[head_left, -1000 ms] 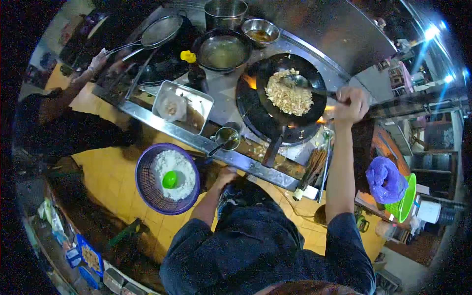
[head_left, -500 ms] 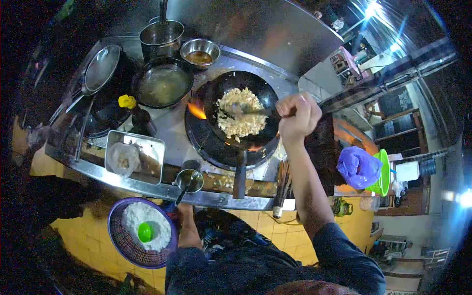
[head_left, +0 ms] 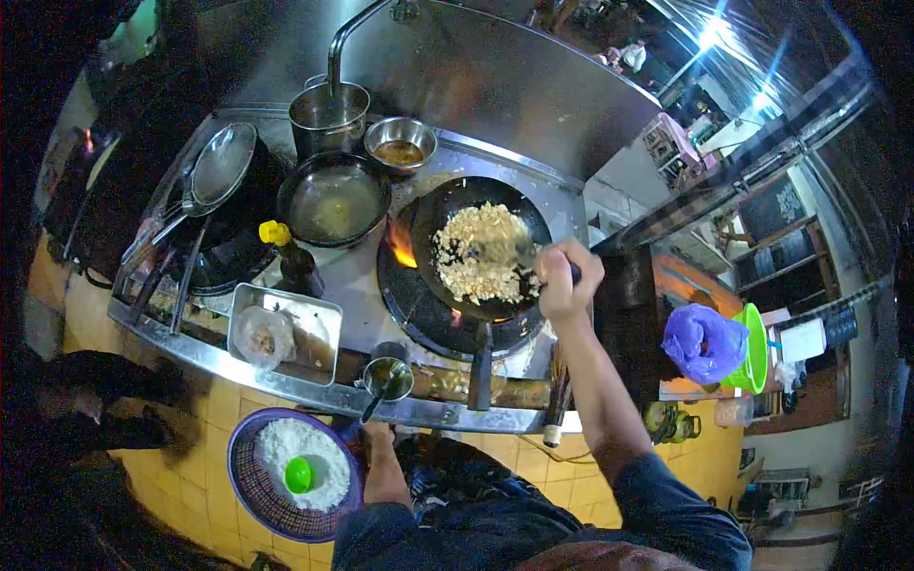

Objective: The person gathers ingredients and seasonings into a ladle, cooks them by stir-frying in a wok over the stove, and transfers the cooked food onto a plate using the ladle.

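My right hand is closed around the dark handle of a spatula, over the right rim of the wok. The spatula's head is blurred and sits in the fried rice. Beneath it, the black wok rests over a burner, with an orange flame showing at its left side. Its own handle points toward me. My left hand is low at the counter's front edge, below a small metal cup holding a ladle; its fingers are hidden.
Left of the wok are a pan of liquid, a yellow-capped bottle and a metal tray. Behind stand a pot and a steel bowl. A purple basket of white rice is below. A purple bag lies right.
My view has tilted, so the stove sits lower in the picture. My right hand has come closer in over the wok and toward me, moving the spatula through the fried rice.
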### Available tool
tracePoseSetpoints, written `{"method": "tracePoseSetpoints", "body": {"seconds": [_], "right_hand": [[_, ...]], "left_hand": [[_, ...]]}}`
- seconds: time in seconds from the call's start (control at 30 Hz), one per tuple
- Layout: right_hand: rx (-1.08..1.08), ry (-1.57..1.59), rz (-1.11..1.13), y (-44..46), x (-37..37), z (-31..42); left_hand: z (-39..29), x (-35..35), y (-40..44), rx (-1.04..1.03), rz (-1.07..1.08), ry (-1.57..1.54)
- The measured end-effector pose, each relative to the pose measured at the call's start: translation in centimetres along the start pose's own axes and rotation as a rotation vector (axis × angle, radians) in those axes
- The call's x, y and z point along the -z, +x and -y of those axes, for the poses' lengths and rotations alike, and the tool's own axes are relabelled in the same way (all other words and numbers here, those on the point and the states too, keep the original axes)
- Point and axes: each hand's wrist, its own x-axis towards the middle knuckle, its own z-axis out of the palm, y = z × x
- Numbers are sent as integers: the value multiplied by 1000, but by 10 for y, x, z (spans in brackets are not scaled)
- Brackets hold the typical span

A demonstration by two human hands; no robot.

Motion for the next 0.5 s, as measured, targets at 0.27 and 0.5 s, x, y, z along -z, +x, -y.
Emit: {"method": "tracePoseSetpoints", "body": {"seconds": [0.27,0.5], "right_hand": [[-238,300,-122,19,5,4],[-437,487,-274,18,10,4]], "left_hand": [[-10,16,5,-2,28,-12],[-2,25,13,-28,61,-115]]}}
